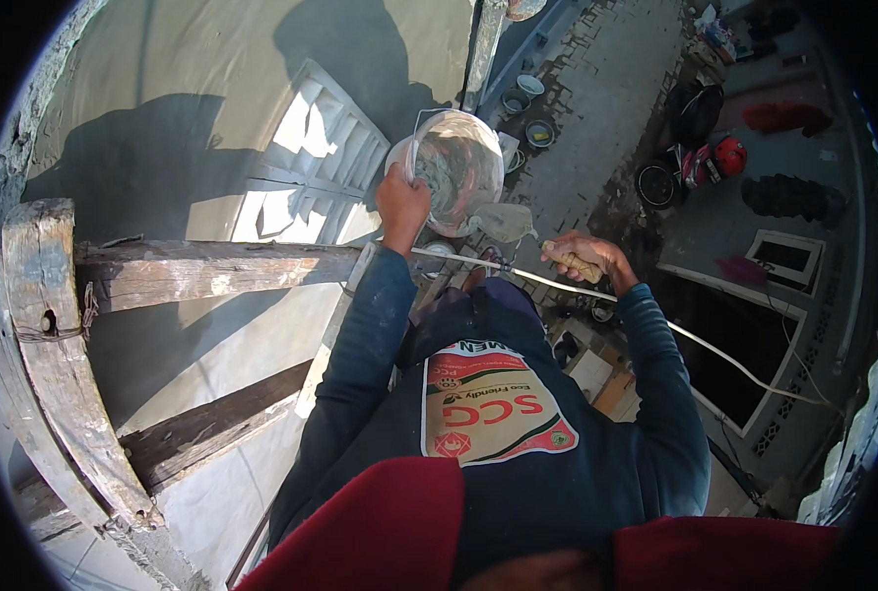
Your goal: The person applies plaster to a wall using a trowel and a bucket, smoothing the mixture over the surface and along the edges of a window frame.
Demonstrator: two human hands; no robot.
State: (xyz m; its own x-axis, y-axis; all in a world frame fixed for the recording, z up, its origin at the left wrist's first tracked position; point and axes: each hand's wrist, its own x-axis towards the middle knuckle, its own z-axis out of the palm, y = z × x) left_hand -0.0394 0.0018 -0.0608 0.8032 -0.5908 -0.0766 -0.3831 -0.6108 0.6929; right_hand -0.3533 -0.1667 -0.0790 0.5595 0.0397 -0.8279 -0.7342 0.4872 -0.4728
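Observation:
My left hand point(403, 207) grips the near left edge of a pale bucket point(499, 169), its fingers closed over the rim. The bucket tips toward me, and its inside is smeared with wet grey mortar point(445, 187). In my right hand point(606, 258) is a trowel point(503, 223), held by its wooden handle. The trowel's grey-coated blade points left and lies at the bucket's near right rim; whether it touches the rim I cannot tell.
A wooden beam point(222, 273) joins a weathered post point(50, 305) at left. Beyond are a plastered wall point(212, 49) and white louvred vent point(321, 138). A pale thin line point(715, 347) crosses below my right hand. Far below lie paving point(606, 108), several basins point(538, 133) and a motorcycle point(695, 167).

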